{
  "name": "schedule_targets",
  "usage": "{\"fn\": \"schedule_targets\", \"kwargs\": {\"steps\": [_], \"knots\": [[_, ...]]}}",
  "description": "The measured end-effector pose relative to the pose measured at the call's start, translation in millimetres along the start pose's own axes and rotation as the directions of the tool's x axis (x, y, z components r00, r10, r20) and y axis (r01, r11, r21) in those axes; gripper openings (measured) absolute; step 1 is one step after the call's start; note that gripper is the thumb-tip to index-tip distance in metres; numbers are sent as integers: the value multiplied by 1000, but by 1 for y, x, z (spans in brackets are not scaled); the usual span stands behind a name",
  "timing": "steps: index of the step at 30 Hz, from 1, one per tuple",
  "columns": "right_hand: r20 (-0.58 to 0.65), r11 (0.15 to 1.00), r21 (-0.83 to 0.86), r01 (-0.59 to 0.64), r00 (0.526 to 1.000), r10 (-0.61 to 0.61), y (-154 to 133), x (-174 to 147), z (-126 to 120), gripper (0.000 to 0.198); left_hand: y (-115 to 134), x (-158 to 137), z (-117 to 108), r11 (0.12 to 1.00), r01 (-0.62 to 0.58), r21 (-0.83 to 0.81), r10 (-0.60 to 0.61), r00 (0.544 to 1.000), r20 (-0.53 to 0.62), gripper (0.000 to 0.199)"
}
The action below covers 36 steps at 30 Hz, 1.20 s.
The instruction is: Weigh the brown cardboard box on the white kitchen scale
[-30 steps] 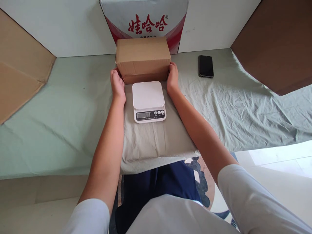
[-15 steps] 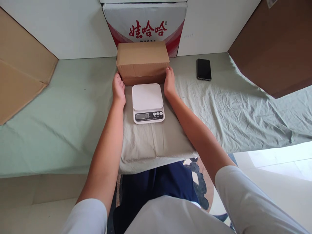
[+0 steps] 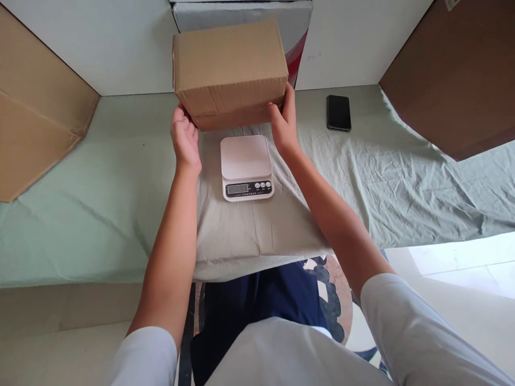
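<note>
Between my two hands a brown cardboard box (image 3: pixel 231 59) is held up off the cloth, tilted slightly with its right side higher. My left hand (image 3: pixel 185 134) supports its lower left corner, the fingers curled partly beneath it. At the right end, my right hand (image 3: pixel 285 120) grips the box with the thumb on the front face and the other fingers around the side, partly hidden. Just in front of the box, a white kitchen scale (image 3: pixel 247 158) lies on the cloth, its display and buttons facing me. Nothing rests on its platform.
A green cloth (image 3: pixel 120 177) covers the table. To the right lies a black phone (image 3: pixel 338 112). Large cardboard pieces stand at the left (image 3: pixel 40 102) and right (image 3: pixel 454 75). Behind the held box is a white and red carton (image 3: pixel 298 53) against a white wall.
Both hands have lifted the cardboard box from the cloth, bringing it up and closer to the camera. It now hides the carton's red lettering. The scale and phone have stayed put.
</note>
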State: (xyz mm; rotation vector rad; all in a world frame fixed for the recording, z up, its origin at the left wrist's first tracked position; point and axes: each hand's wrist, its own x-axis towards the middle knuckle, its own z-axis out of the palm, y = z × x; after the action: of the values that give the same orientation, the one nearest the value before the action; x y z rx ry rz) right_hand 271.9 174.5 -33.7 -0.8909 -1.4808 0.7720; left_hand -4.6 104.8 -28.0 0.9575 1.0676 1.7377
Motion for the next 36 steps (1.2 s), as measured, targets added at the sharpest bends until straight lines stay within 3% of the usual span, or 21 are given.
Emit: {"fn": "schedule_targets", "kwargs": {"steps": [4,6,9,13,17,22,29,36], "knots": [[52,997,-25,73,996,-72,-22,-30,-24,89,22,-38,-11,997,-67,29,65,995,74,46],[61,994,-10,106,993,-105,-30,-56,-38,100,30,-66,-19,991,-109,73,99,988,121,59],[61,994,-21,105,993,-104,-38,-95,-57,100,33,-108,-30,987,-134,92,116,978,173,74],[45,994,-22,106,994,-104,-43,-130,-66,93,20,-144,-32,986,-140,88,127,981,144,58],[53,995,-15,96,994,-95,-40,-142,-62,91,8,-153,-24,985,-173,10,172,981,92,43],[77,997,-9,75,994,-74,-34,-145,-58,92,11,-154,-25,982,-189,8,188,980,58,40],[103,998,-9,57,993,-55,-36,-149,-56,93,10,-155,-37,983,-147,108,139,987,85,59],[98,998,11,62,993,-63,-25,-147,-57,93,12,-157,-36,982,-112,153,99,991,93,59]]}}
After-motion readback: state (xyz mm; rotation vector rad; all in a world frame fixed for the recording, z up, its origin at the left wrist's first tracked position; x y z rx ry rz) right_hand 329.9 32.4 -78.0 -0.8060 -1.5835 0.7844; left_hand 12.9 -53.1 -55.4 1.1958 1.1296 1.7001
